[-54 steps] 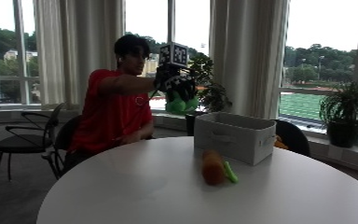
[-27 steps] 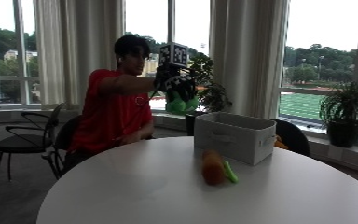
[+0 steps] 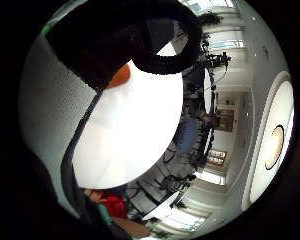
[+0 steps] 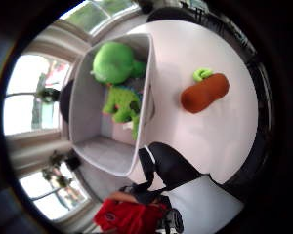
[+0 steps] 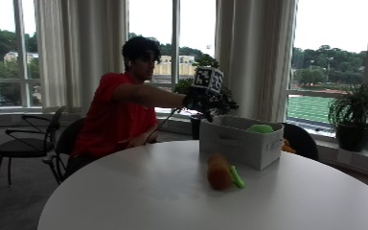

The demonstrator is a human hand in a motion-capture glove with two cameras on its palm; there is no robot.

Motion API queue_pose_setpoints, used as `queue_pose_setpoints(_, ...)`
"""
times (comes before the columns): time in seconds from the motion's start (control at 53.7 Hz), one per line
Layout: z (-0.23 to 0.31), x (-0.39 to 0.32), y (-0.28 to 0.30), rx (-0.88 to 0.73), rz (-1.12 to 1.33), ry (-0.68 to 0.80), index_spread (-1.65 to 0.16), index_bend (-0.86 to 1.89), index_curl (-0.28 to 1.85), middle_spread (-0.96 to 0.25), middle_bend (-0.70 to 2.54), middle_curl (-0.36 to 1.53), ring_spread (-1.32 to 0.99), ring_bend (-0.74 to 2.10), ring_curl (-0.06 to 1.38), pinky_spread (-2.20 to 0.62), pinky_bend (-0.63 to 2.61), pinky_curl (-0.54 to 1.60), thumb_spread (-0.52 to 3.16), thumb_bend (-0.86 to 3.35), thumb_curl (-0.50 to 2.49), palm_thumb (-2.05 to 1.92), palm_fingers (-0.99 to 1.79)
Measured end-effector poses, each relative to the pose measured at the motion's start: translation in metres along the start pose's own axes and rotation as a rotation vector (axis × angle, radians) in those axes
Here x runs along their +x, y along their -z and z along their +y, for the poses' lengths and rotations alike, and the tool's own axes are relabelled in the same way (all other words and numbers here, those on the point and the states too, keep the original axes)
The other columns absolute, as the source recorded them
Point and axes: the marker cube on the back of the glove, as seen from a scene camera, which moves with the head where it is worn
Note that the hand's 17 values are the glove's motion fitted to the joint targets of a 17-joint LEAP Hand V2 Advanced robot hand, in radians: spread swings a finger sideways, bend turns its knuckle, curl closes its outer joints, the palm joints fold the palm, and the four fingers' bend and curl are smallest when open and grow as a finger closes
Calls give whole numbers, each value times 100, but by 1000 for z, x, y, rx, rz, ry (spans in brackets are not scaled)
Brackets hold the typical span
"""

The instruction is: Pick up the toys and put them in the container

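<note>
A grey fabric container point(image 5: 238, 143) stands at the far side of the round white table point(image 5: 139, 191). A green plush toy point(image 5: 259, 128) shows over its rim; in the thumb side palm view two green toys point(image 4: 115, 61) point(image 4: 119, 105) lie inside the container point(image 4: 83, 112). An orange carrot toy point(image 5: 220, 172) with a green top lies on the table in front of the container, also seen from the palm point(image 4: 205, 92). My gloved right hand point(image 5: 200, 103) hovers above the container's near corner, holding nothing.
The person sits behind the table, bare left hand point(image 5: 143, 140) at its edge. A dark chair point(image 5: 302, 139) stands behind the container, another chair point(image 5: 24, 143) far left, a potted plant point(image 5: 356, 115) on the sill. Bare table spreads toward the camera.
The green toy that the gloved hand held in the air is out of the hand and lies in the container. The hand has dropped lower, closer to the container's rim.
</note>
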Motion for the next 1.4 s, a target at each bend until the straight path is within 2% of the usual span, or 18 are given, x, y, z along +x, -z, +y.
queue_pose_setpoints(0.298,-26,47,-87,-123,-92,-78,-33,5,14,-7,11,26,-1,21,22,11,127,34,103,-3,37,2,-32)
queue_pose_setpoints(0.652,-58,25,-148,-229,-208,-113,-34,7,11,-6,10,22,0,16,23,12,133,35,94,-6,33,-4,-30)
queue_pose_setpoints(0.894,-72,18,-171,-317,-207,-137,-35,9,12,-2,9,19,4,14,21,10,150,39,91,-7,30,-7,-30)
queue_pose_setpoints(1.062,-73,14,-181,-354,-213,-124,-38,28,20,0,7,17,7,5,13,8,151,39,91,-7,28,-7,-25)
queue_pose_setpoints(1.081,-73,14,-181,-356,-212,-121,-37,19,19,0,9,17,7,9,14,9,153,39,91,-7,28,-7,-29)
queue_pose_setpoints(1.118,-73,14,-181,-359,-205,-113,-39,33,24,0,7,16,7,5,11,7,151,38,91,-6,28,-6,-24)
queue_pose_setpoints(1.248,-78,10,-179,-377,-169,-97,-39,41,30,0,9,15,9,7,7,5,148,37,93,-5,28,-3,-24)
queue_pose_setpoints(1.397,-83,-6,-181,-367,-165,-172,-40,55,36,2,9,14,10,12,5,1,145,36,103,2,32,8,-13)
